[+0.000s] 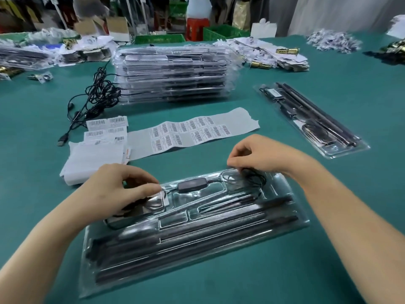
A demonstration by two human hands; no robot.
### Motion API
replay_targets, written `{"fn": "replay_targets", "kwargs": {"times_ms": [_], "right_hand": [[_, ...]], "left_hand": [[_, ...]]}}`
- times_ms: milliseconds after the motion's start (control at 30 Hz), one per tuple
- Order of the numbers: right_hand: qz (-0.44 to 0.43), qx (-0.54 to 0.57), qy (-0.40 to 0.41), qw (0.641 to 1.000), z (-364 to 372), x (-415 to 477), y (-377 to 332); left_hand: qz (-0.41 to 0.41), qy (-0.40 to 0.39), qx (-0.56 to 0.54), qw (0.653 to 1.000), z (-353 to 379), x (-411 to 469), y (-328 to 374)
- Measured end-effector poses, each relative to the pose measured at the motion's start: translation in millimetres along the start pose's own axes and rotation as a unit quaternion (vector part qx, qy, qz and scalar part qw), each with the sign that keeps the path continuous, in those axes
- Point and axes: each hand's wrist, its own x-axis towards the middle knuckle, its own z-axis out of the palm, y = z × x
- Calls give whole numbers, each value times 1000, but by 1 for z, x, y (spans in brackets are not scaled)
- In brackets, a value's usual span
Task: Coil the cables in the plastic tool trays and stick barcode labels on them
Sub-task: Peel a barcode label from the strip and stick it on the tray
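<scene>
A clear plastic tool tray (285,229) lies in front of me on the green table, holding long black rods and a thin black cable (260,183) with a black inline box (192,184). My left hand (118,187) pinches the cable at the tray's upper left pocket. My right hand (260,153) pinches the coiled cable at the tray's upper right pocket. A strip of barcode labels (190,131) lies just beyond the tray, with more label sheets (107,128) to its left.
A tall stack of filled trays (173,73) stands at the middle back, with tangled black cables (96,95) spilling to its left. One filled tray (311,119) lies at the right. White backing paper (92,159) sits left of my hands. Piles of packets line the far edge.
</scene>
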Motion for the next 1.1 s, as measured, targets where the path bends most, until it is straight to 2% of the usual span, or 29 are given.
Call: {"fn": "replay_targets", "kwargs": {"times_ms": [133,233,333,433,533,867,1000,1100], "right_hand": [[-23,42,20,999,1,-6,12],[-52,41,42,997,9,-9,17],[-88,16,76,993,11,-12,23],[-102,13,60,993,11,-14,28],[-101,25,50,993,7,-15,35],[-83,0,65,994,2,-13,45],[-90,-21,92,991,5,-10,44],[-94,-9,99,991,7,-10,42]], "left_hand": [[11,24,20,999,2,2,-1],[60,41,42,996,7,5,4],[106,14,75,991,16,13,17],[128,-10,146,981,29,25,32],[125,-3,200,972,40,34,41],[109,24,264,958,47,32,52],[113,36,310,943,47,35,56],[95,18,284,954,45,42,56]]}}
